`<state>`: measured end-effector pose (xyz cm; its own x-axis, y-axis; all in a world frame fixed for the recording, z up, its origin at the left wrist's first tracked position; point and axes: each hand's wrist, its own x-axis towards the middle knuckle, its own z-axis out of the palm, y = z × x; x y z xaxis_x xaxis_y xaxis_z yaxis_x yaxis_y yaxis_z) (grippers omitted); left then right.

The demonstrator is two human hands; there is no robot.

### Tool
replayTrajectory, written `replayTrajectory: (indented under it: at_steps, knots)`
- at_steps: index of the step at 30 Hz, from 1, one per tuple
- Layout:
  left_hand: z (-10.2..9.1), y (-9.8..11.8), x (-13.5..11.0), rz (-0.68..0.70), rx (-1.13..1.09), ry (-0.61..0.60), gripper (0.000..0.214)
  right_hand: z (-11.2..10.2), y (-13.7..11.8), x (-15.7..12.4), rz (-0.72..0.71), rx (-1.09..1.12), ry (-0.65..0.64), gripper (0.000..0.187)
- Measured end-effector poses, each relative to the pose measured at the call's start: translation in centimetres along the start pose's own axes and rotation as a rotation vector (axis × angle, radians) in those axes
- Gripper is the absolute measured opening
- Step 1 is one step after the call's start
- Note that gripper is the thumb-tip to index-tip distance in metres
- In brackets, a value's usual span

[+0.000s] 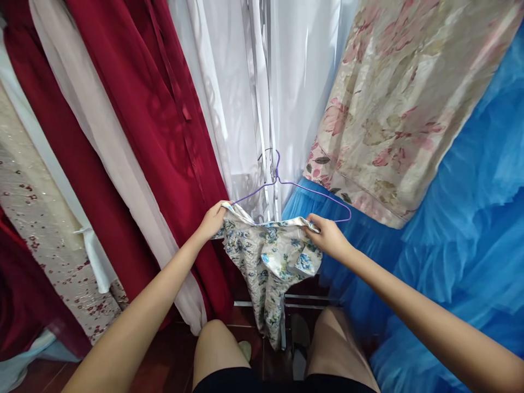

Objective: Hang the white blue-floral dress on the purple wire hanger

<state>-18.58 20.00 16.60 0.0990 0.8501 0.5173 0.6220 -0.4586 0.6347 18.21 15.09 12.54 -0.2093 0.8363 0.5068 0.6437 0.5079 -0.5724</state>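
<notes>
A whitish garment with a blue floral print point(272, 251) hangs from a purple wire hanger point(305, 187) in front of me. My left hand point(213, 219) is closed on the garment's upper left edge. At its upper right edge, my right hand point(327, 234) pinches the cloth. Between the two hands the top edge is stretched fairly straight, while the lower part falls in folds toward the floor. The hanger's right end sticks out past the cloth, above my right hand; its left end goes behind the garment near my left fingers.
Behind the hanger rises a metal rack post point(270, 98) before white cloth point(303, 82). Dark red dresses point(135, 98) hang at left. To the right are a pink-flowered dress point(385, 120) and ruffled blue tulle point(458, 256). Metal rack bars point(311, 302) run low near my feet.
</notes>
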Motion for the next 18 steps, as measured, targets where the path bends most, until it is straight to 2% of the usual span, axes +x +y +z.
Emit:
replayTrajectory:
  at_steps: [2,4,7,9,11,13,15,16,18]
  knots:
    - [0.6,0.9,0.6,0.045,-0.109,-0.035,0.037,-0.3,0.1,-0.3,0.013,0.137,-0.014,0.023]
    - [1.0,1.8,0.9,0.093,-0.12,-0.031,0.033,-0.6,0.0,-0.4,0.011,0.233,-0.047,0.025]
    - [0.8,3.2,0.6,0.137,0.003,0.024,0.028,-1.0,-0.2,-0.5,-0.023,0.26,-0.073,0.027]
    - [0.5,3.8,0.2,0.118,0.114,0.06,0.027,-1.3,-0.2,-0.7,-0.064,0.219,-0.065,0.027]
    - [0.3,4.2,-0.1,0.091,0.193,0.084,0.027,-1.9,0.0,-1.2,-0.08,0.143,0.006,0.029]
    - [0.5,4.4,-0.2,0.075,0.2,0.098,0.027,-2.7,0.5,-1.8,-0.043,0.044,0.139,0.05]
    - [0.9,4.4,0.0,0.06,0.13,0.099,0.027,-3.8,1.3,-1.9,0.028,-0.07,0.273,0.071]
    - [1.1,4.3,0.3,0.051,0.073,0.089,0.027,-4.5,1.7,-1.8,0.057,-0.122,0.316,0.075]
    - [1.3,4.3,0.9,0.006,-0.072,0.043,0.027,-5.9,2.4,-1.0,0.077,-0.169,0.339,0.072]
